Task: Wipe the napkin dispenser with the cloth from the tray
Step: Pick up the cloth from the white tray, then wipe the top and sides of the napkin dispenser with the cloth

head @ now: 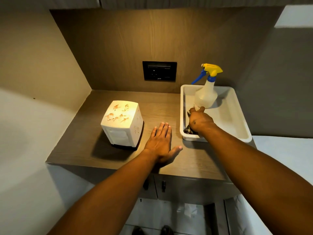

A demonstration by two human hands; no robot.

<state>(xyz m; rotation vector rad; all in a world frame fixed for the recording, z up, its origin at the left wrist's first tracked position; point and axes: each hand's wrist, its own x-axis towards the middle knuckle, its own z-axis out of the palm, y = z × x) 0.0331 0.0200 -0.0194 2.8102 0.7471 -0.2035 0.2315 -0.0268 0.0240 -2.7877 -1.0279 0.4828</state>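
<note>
Dark patterned cloth [189,130] lying crumpled in the near left corner of the shallow white plastic tray [237,119], mostly buried under the right hand [199,120]. Fingers curled down onto the fabric, looks like a grip on it, though can't fully tell how tight since the hand hides most of it. White boxy napkin dispenser [122,123] standing upright on the brown wood-look countertop [94,150], well left of the tray, top covered in orange-brown smears, dark base underneath. Left hand [160,143] laid flat on the counter between dispenser and tray, palm down, fingers stretched out together, thumb splayed to the side, holding nothing. Translucent spray bottle with yellow and blue trigger head [207,92] upright at the back of the tray, just past the right hand's fingertips. Black wall socket plate [159,71] on the wood panel behind
</note>
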